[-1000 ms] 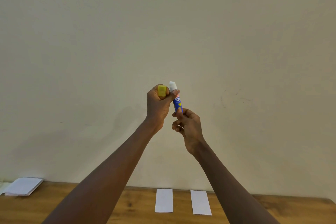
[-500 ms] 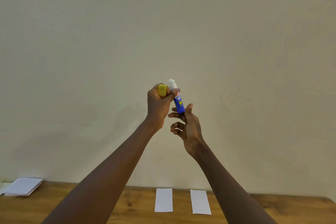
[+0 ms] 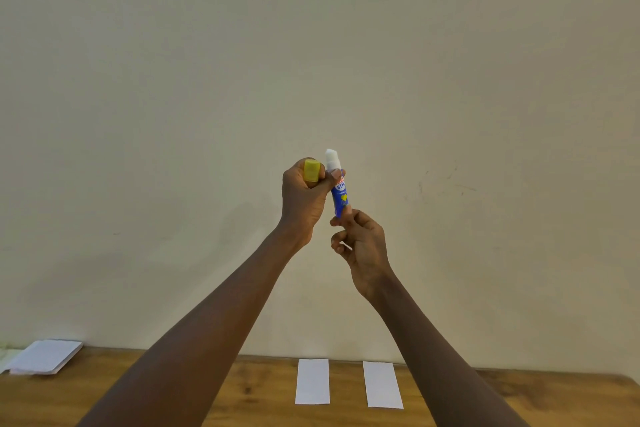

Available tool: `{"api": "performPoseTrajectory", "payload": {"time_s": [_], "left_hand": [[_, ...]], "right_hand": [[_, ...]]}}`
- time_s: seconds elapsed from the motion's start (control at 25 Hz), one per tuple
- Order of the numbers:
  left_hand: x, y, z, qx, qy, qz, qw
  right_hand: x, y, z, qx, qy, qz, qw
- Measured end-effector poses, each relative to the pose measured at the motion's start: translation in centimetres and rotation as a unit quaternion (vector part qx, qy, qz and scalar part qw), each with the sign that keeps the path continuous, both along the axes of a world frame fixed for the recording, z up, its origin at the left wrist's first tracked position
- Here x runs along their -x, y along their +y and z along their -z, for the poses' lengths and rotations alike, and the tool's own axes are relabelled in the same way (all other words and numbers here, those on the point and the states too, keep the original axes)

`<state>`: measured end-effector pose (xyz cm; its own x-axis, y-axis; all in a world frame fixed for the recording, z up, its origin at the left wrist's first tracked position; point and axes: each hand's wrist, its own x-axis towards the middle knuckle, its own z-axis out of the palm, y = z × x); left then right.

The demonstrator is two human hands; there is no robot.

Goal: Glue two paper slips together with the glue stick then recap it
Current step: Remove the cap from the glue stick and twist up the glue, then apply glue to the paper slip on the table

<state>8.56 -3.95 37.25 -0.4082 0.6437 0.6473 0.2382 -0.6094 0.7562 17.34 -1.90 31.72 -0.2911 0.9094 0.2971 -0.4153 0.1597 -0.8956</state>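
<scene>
Head view. Blue glue stick (image 3: pixel 340 196) held up in front of a plain cream wall (image 3: pixel 450 80), nearly upright, top tilted slightly left, uncapped, with the white glue (image 3: pixel 331 159) wound out at the top. Gripped near its upper end between thumb and fingers of the left hand (image 3: pixel 304 199), the thumb pressed across the label. Yellow cap (image 3: pixel 311 170) tucked in the same left hand, clenched against the palm by the curled fingers, just left of the glue and apart from it. Lower end of the glue stick pinched by the thumb and fingertips of the right hand (image 3: pixel 363 243), from below; remaining fingers of that hand curled loosely inward. Both hands raised well above the table (image 3: pixel 104 399), bare forearms reaching up from the bottom edge of the view.

Brown wooden table along the bottom, set against the wall. 2 white paper slips lying flat on it, side by side and apart, long sides parallel: left slip (image 3: pixel 312 381) and right slip (image 3: pixel 383 385), both visible between the 2 forearms, untouched by either hand. Small stack of white paper (image 3: pixel 45 356) at the far left of the table, near the wall, well apart from the slips. Faint scuff marks (image 3: pixel 446 180) on the wall to the right of the hands.
</scene>
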Motion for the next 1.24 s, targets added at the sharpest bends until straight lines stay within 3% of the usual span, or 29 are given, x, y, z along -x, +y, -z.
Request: {"api": "performPoseTrajectory", "payload": {"time_s": [0.4,0.6,0.72,1.08,1.24], "left_hand": [[0.1,0.1,1.1,0.0,0.017,-0.009,1.0],[0.5,0.4,3.5,0.044,-0.015,0.014,0.999],[0.6,0.9,5.9,0.083,-0.021,0.032,0.996],[1.6,5.0,18.8,0.216,-0.136,0.044,0.966],[3.6,6.4,28.0,0.329,-0.124,-0.014,0.936]], "right_hand": [[-0.2,-0.1,0.5,-0.005,-0.003,-0.021,1.0],[-0.2,0.0,2.2,0.017,0.001,-0.037,0.999],[0.4,0.5,3.7,0.02,0.048,-0.044,0.998],[2.3,3.8,15.1,0.138,0.142,0.037,0.979],[3.6,5.3,23.3,0.214,0.116,0.083,0.966]]}}
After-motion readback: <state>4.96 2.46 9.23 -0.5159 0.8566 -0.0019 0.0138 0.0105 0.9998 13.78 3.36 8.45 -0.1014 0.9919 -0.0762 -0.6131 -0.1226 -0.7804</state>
